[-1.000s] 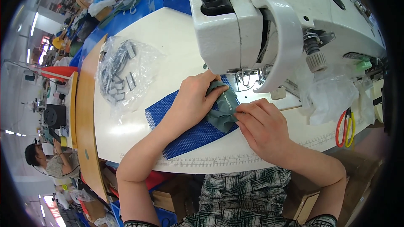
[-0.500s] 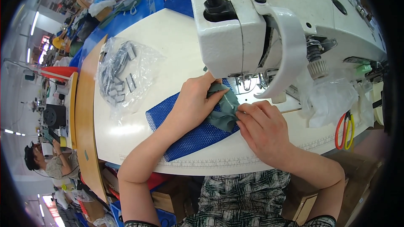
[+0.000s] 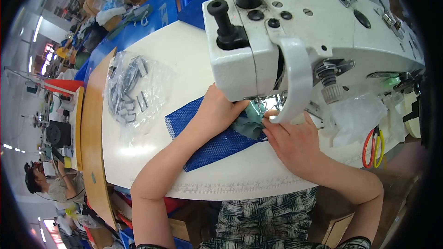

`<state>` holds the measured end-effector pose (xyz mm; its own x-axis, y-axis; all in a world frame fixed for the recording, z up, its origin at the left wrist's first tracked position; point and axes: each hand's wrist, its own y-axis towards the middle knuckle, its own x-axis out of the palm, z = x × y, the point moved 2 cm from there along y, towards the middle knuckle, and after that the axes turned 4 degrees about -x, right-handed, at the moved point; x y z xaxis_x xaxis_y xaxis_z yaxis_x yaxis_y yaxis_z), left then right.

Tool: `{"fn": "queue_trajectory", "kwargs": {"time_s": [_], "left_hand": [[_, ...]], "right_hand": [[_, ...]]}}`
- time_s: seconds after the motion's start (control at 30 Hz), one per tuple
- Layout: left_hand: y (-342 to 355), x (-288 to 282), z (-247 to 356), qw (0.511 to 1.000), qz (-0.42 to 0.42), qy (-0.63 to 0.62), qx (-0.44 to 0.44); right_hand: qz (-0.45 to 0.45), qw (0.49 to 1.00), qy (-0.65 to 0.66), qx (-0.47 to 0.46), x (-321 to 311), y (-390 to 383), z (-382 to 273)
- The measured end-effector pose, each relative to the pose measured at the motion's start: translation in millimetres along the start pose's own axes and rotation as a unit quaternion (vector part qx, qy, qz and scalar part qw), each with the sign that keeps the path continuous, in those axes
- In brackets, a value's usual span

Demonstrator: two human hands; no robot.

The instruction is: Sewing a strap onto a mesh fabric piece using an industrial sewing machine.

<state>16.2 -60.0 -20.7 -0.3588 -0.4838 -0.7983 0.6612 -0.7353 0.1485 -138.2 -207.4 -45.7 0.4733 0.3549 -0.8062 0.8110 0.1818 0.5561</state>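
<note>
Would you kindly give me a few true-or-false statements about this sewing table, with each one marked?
1. Green cloth lies partly over blue mesh fabric. True.
2. Both scissor handles are red. False: the scissors have one red handle and one yellow.
3. A clear plastic bag lies left of the left hand. True.
4. The right hand holds the scissors. False: the right hand is at the green cloth.

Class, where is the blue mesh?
In the head view, the blue mesh lies just left of centre on the white table, partly beneath the left hand.
</note>
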Motion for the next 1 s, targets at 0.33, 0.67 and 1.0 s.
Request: {"fn": "queue_trajectory", "kwargs": {"time_s": [0.33,0.67,1.0], "left_hand": [[18.0,-5.6,-6.5,0.997,-0.017,-0.075,0.025],[17.7,-6.4,-3.8,0.997,-0.009,-0.057,0.046],[19.2,-6.7,-9.0,0.997,-0.009,-0.006,0.079]], "right_hand": [[0.001,1.0,0.017,0.02,5.2,3.3,2.2],[0.053,0.997,0.041,0.029,1.7,10.2,1.4],[0.046,0.998,0.037,0.022,3.5,9.2,1.9]]}}
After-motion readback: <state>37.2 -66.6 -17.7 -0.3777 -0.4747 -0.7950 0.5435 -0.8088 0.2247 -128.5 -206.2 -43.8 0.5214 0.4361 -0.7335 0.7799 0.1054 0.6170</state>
